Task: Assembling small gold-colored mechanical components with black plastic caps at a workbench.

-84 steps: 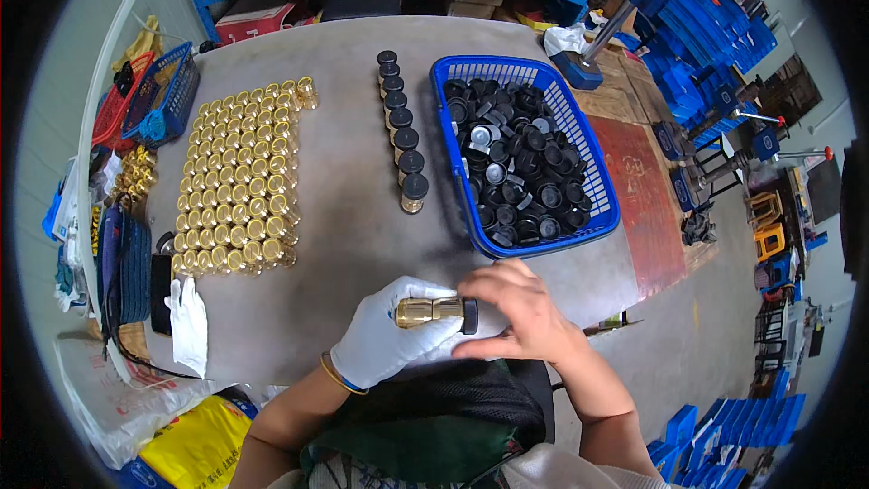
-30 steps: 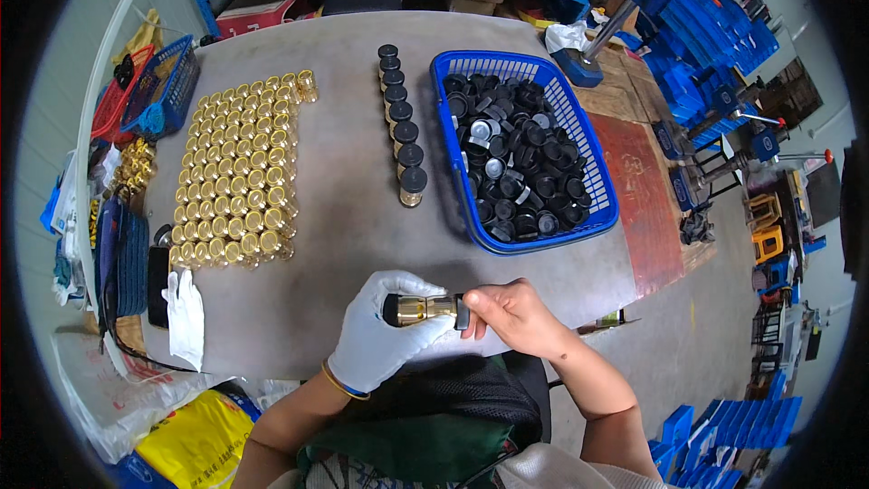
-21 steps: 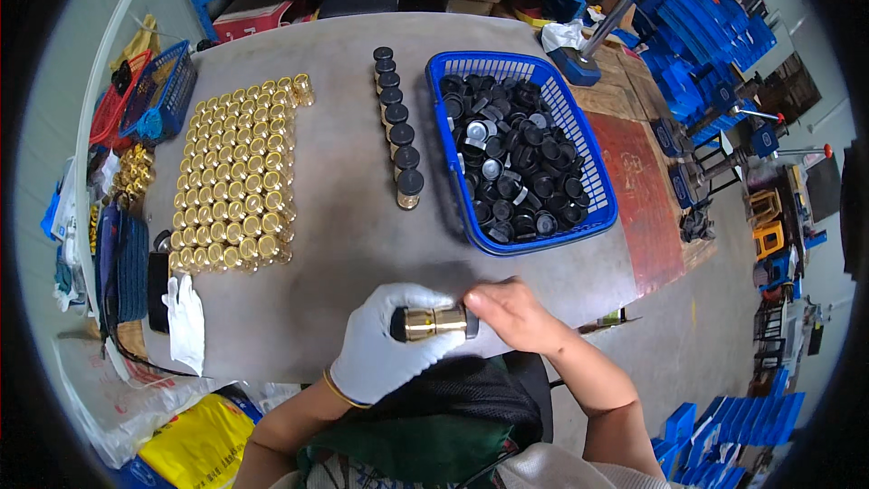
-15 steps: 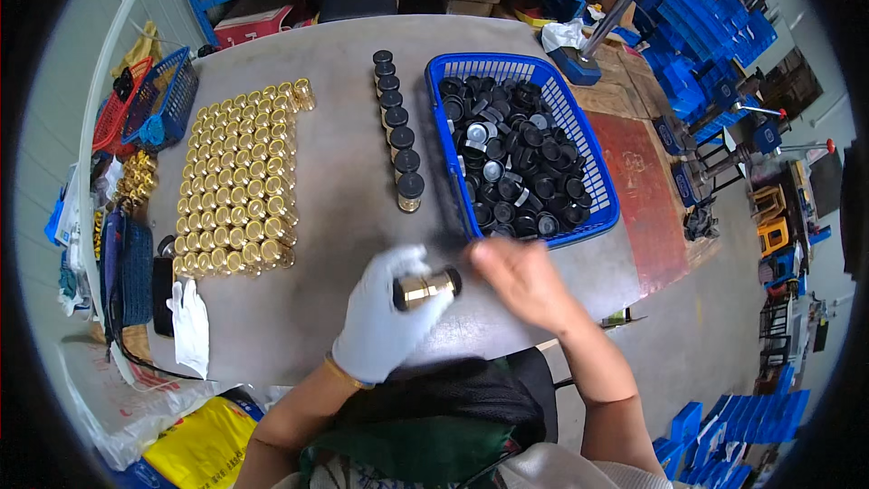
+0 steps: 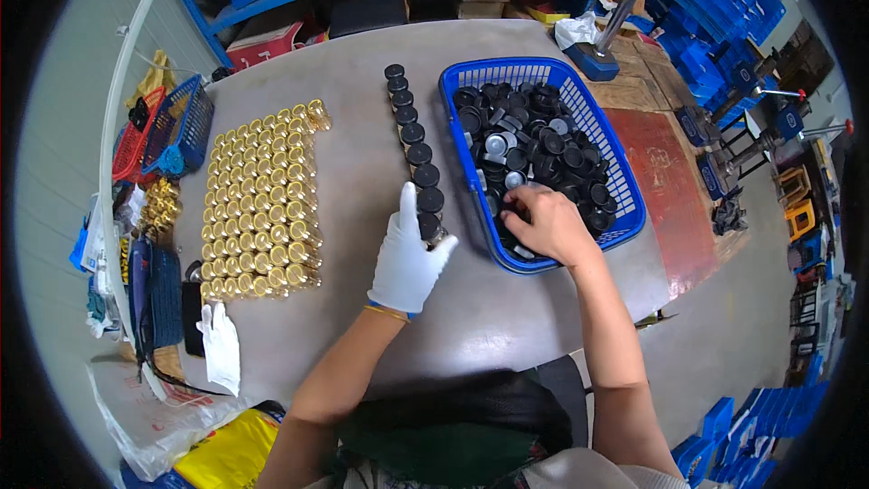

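Observation:
My left hand [image 5: 405, 263] wears a white glove, with its index finger and thumb stretched apart around the nearest black-capped piece [image 5: 430, 225]. That piece stands upright at the near end of a row of black-capped gold pieces [image 5: 412, 134]. Bare, my right hand [image 5: 554, 226] reaches into the blue basket [image 5: 635, 217]. Its fingers are bent and closed on a black cap among the loose black caps [image 5: 548, 140]; the fingertips partly hide it. Some caps show silvery insides.
A block of gold-topped clear pieces [image 5: 262, 204] stands left on the grey table [image 5: 353, 344]. A white glove [image 5: 220, 349] lies at the left edge. Red and blue baskets [image 5: 181, 127] stand far left; a press stand [image 5: 593, 59] is at back right.
My left hand moved forward and set the black-capped piece at the row's near end, its fingers now spread. My right hand went from beside the basket into the caps. The view shifted slightly.

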`<state>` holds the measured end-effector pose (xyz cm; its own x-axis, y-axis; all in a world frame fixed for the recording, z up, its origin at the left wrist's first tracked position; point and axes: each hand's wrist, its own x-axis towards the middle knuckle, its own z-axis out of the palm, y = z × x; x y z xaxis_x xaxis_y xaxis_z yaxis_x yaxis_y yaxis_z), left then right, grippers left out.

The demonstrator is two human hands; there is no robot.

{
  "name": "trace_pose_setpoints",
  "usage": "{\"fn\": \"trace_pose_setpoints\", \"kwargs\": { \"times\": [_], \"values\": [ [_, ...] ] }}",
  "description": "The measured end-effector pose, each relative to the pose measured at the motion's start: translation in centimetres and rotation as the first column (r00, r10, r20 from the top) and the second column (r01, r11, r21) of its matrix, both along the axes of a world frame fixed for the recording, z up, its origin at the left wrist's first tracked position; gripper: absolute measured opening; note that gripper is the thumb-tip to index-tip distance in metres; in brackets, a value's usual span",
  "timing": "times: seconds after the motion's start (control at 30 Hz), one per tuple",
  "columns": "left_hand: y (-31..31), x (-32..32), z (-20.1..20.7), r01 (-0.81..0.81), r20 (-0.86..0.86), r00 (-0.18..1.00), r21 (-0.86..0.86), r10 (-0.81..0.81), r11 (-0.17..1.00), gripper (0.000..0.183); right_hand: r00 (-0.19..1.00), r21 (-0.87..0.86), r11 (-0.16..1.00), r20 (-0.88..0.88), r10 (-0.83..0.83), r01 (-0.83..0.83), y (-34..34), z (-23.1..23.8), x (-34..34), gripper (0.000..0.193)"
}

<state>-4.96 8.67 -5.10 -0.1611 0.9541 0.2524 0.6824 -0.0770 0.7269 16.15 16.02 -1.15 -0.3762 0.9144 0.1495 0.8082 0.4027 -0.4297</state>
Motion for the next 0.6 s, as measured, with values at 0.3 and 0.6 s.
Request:
{"fn": "trace_pose_setpoints", "kwargs": {
  "times": [0.3,0.6],
  "values": [
    [13.4,-14.7,3.1,-0.194,-0.678,0.693,0.153,0.246,0.969,0.07,0.968,0.048,0.969,-0.054,0.247,-0.244,0.4,-0.3,0.2,0.023],
    [18.4,-18.9,2.3,-0.208,-0.832,0.554,-0.153,-0.013,0.966,0.049,0.998,-0.073,0.997,-0.055,-0.029,0.025,0.1,0.1,-0.1,0.033]
  ]
}}
